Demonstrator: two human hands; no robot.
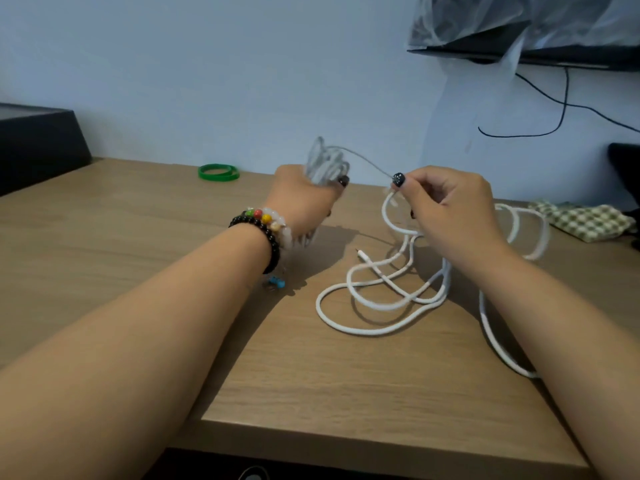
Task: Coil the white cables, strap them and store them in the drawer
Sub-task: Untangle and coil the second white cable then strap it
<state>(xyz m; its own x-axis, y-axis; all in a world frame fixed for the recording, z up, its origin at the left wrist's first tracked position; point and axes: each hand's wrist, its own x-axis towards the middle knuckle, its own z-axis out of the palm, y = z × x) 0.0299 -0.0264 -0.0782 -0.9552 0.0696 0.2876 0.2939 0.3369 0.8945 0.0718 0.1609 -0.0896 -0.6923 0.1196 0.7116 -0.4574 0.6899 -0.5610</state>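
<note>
Wooden tabletop (121, 244) against pale blue wall (207, 64): left hand (304, 199) grips coiled white cable (325, 161), right hand (450, 209) pinches its strand; green bands (219, 172) near far edge.

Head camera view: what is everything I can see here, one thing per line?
coil: one, white, gripped in left hand above the desk
loose cable: white, tangled loops on desk under right hand; how many cables, cannot tell
rubber bands: green, looks like two, back of desk
cloth: one, green checked, right edge of desk
desk: one, wooden
black wire: one, hanging on wall, upper right
bracelets: beaded, black and multicoloured, left wrist
left hand: grips coil
right hand: pinches the strand running to coil
</note>
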